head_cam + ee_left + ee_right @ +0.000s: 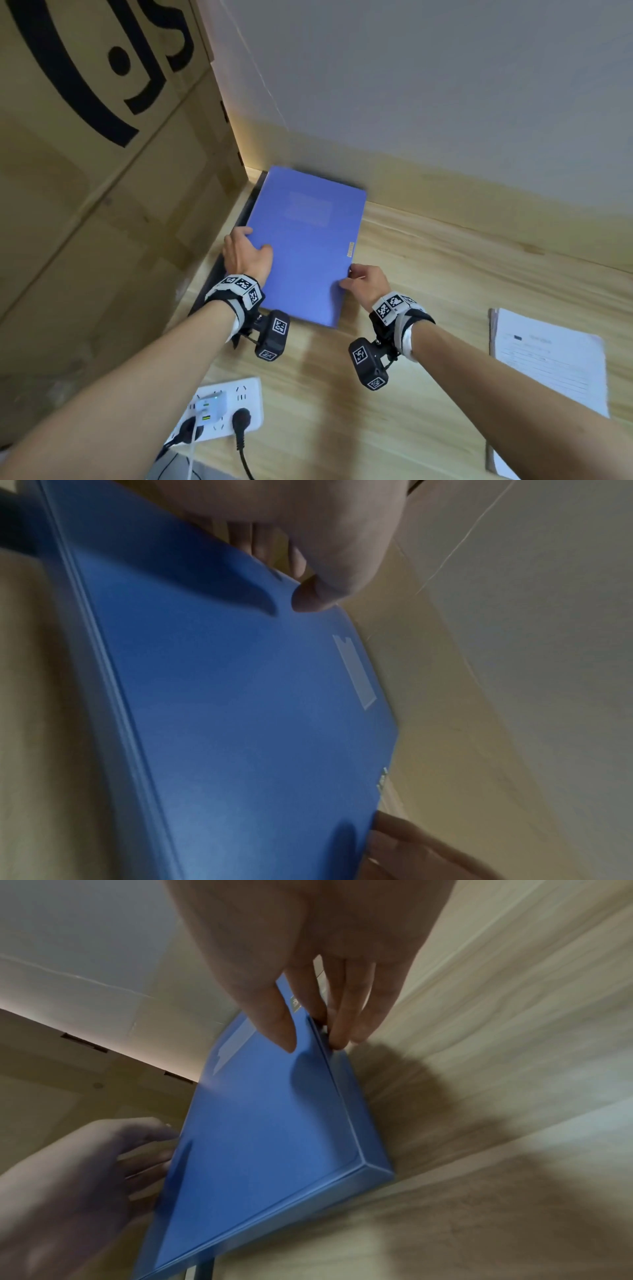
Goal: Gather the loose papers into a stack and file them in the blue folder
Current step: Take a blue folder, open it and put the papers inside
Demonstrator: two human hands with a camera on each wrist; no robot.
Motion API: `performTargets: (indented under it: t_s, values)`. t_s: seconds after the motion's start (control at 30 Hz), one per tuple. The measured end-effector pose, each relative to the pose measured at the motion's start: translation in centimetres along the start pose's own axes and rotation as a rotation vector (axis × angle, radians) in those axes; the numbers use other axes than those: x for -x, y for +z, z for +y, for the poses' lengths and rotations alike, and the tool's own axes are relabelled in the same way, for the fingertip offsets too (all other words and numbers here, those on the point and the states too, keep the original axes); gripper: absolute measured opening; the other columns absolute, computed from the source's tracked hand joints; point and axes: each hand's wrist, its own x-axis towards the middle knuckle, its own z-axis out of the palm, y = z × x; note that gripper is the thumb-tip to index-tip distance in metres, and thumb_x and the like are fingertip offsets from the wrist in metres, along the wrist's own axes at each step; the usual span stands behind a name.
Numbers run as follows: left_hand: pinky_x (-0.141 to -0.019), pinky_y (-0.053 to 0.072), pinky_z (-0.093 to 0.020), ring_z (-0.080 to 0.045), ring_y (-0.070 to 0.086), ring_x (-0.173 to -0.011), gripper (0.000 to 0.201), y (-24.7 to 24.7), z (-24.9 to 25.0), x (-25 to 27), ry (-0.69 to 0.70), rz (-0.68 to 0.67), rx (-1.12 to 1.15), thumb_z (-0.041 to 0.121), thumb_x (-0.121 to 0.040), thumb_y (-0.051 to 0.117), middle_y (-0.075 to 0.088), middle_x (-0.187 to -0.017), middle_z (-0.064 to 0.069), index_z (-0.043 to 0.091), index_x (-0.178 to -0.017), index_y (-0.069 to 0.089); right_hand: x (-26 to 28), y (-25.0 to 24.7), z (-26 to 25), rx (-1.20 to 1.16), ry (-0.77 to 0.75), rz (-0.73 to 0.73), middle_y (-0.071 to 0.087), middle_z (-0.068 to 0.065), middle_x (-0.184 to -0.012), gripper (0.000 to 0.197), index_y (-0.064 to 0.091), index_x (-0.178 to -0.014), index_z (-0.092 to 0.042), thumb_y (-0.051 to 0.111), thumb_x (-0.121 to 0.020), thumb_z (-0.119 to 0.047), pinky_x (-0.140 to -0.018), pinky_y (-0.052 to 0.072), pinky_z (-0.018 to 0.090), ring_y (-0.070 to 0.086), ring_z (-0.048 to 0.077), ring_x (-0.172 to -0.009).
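At the far-left corner of the wooden desk [428,308]:
left hand [245,253]: thumb on top, fingers under the closed flat blue plastic folder [305,246]'s left edge
right hand [368,282]: thumb and fingers pinching its right edge

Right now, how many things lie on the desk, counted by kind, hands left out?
Blue folder: 1
Stacks of white papers: 1
White power strip: 1
Cardboard box: 1
Total: 4
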Motion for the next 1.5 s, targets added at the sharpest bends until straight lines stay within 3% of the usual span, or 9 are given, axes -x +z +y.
performTargets:
  t_s: [0.27, 0.4, 0.53, 0.67, 0.93, 1.13, 1.3, 1.4, 1.5]
  values:
    - [-0.105, 0.038, -0.041, -0.028, 0.045, -0.129, 0.044, 2.5, 1.9, 7.2, -0.004, -0.074, 0.146, 0.014, -0.085, 0.059, 0.049, -0.138, -0.008, 0.013, -0.128, 0.046, 5.4, -5.6, 5.4, -0.127, 0.003, 0.070, 0.074, 0.020, -0.094, 0.018, 0.074, -0.092, 0.003, 0.066, -0.076, 0.001, -0.081, 0.054, 0.037, 0.062, 0.019, -0.075]
    - [-0.105, 0.036, -0.039, -0.028, 0.045, -0.129, 0.046, 5.5, 2.9, 12.0, -0.002, -0.154, 0.145, 0.012, -0.085, 0.059, 0.048, -0.138, -0.010, 0.010, -0.129, 0.046, 8.6, -9.7, 8.4, -0.197, 0.014, 0.107, 0.074, 0.012, -0.096, 0.026, 0.074, -0.100, 0.001, 0.057, -0.082, 0.007, -0.071, 0.049, 0.011, 0.063, 0.017, -0.082]
    - [-0.107, 0.036, -0.039, -0.027, 0.044, -0.130, 0.046, 8.6, 3.3, 16.6, 0.004, -0.263, 0.127, 0.012, -0.085, 0.058, 0.047, -0.138, -0.010, 0.011, -0.130, 0.045, 11.1, -13.1, 12.3, -0.267, 0.092, 0.182, 0.074, 0.004, -0.093, 0.032, 0.075, -0.099, -0.013, 0.055, -0.083, 0.006, -0.066, 0.049, 0.004, 0.064, 0.013, -0.080]
    - [-0.108, 0.036, -0.040, -0.027, 0.043, -0.130, 0.047, 11.1, 3.3, 20.4, 0.027, -0.339, 0.075, 0.012, -0.084, 0.059, 0.046, -0.137, -0.008, 0.012, -0.129, 0.045, 12.4, -15.2, 17.1, -0.235, 0.153, 0.196, 0.075, 0.018, -0.096, 0.028, 0.078, -0.084, -0.022, 0.058, -0.077, -0.004, -0.083, 0.057, 0.041, 0.062, 0.020, -0.078]
    - [-0.095, 0.035, -0.027, -0.030, 0.043, -0.128, 0.055, 12.6, 2.9, 24.1, 0.114, -0.528, -0.287, 0.016, -0.091, 0.054, 0.032, -0.144, -0.011, 0.016, -0.145, 0.041, 13.9, -16.4, 21.2, -0.224, 0.177, 0.146, 0.075, 0.007, -0.089, 0.021, 0.076, -0.098, -0.008, 0.061, -0.083, -0.003, -0.078, 0.049, 0.029, 0.062, 0.017, -0.081]
    - [-0.119, 0.023, -0.040, -0.032, 0.019, -0.147, 0.057, 12.1, 5.1, 23.7, 0.251, -0.635, -0.641, 0.030, -0.092, 0.047, 0.017, -0.159, -0.015, 0.018, -0.147, 0.041, 13.3, -17.3, 22.2, -0.370, 0.234, 0.212, 0.066, 0.007, -0.086, 0.024, 0.069, -0.107, -0.001, 0.057, -0.087, 0.002, -0.062, 0.049, 0.020, 0.060, 0.011, -0.067]
    - [-0.114, 0.029, -0.041, -0.027, 0.027, -0.146, 0.059, 14.8, 7.5, 27.2, 0.521, -0.771, -0.861, 0.032, -0.095, 0.044, 0.016, -0.163, -0.006, 0.016, -0.151, 0.031, 12.9, -18.7, 22.9, -0.444, 0.170, 0.297, 0.073, 0.011, -0.096, 0.013, 0.072, -0.095, -0.009, 0.065, -0.086, -0.004, -0.083, 0.056, 0.037, 0.069, 0.024, -0.084]
    - [-0.106, 0.038, -0.044, -0.033, 0.034, -0.139, 0.061, 17.4, 8.3, 29.7, 0.557, -0.810, -0.967, 0.034, -0.093, 0.044, 0.021, -0.159, -0.012, 0.009, -0.147, 0.030, 13.1, -19.8, 23.9, -0.450, 0.148, 0.316, 0.072, 0.008, -0.087, 0.015, 0.070, -0.085, -0.014, 0.062, -0.085, -0.001, -0.071, 0.048, 0.029, 0.064, 0.022, -0.072]
    - [-0.112, 0.031, -0.046, -0.037, 0.015, -0.148, 0.080, 19.4, 8.2, 30.8, 0.441, -0.833, -1.015, 0.047, -0.091, 0.046, 0.006, -0.163, -0.017, 0.003, -0.152, 0.017, 13.6, -20.6, 24.5, -0.494, 0.151, 0.343, 0.069, 0.010, -0.082, 0.018, 0.068, -0.085, -0.007, 0.056, -0.086, 0.006, -0.066, 0.050, 0.023, 0.062, 0.022, -0.067]
